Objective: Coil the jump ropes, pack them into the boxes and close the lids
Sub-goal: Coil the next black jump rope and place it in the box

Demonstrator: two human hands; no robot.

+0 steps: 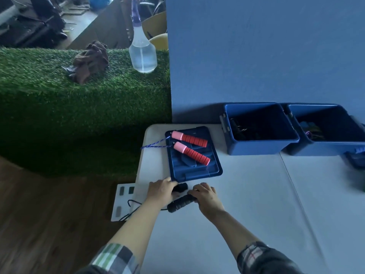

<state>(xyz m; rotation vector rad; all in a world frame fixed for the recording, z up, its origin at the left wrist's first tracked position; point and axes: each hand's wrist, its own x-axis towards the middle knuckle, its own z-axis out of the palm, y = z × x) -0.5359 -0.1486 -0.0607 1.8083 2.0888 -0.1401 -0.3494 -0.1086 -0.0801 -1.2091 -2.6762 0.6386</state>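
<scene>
We count two jump ropes, two open boxes and one whole lid, plus a sliver of something blue at the right edge that may be a second lid (too cut off and blurred to say).

The red-handled rope (190, 147) lies on the blue lid (194, 169), its two handles side by side, long axes running from about ten o'clock to four o'clock, pink ends toward ten; its blue cord trails off the lid toward nine o'clock and over the table (256, 204) edge.

The black rope sits just below the lid, at its six o'clock. Our left hand (162, 191) curls around one black handle (180, 187), most of it hidden under the fingers. Our right hand (207, 196) grips the other black handle (180, 203), whose axis runs roughly eight to two o'clock, free end toward eight. The thin black cord (132, 204) loops off the table's left edge across a white board (122, 202) — where it ends we cannot make out.

The two blue boxes (258, 129) (325, 129) stand side by side at two o'clock from the lid, touching; their insides are dark, with dim tangled contents we cannot identify.

On the turf ledge (59, 95) at eleven o'clock sit one spray bottle (142, 50) and one brown cloth (90, 61).
</scene>
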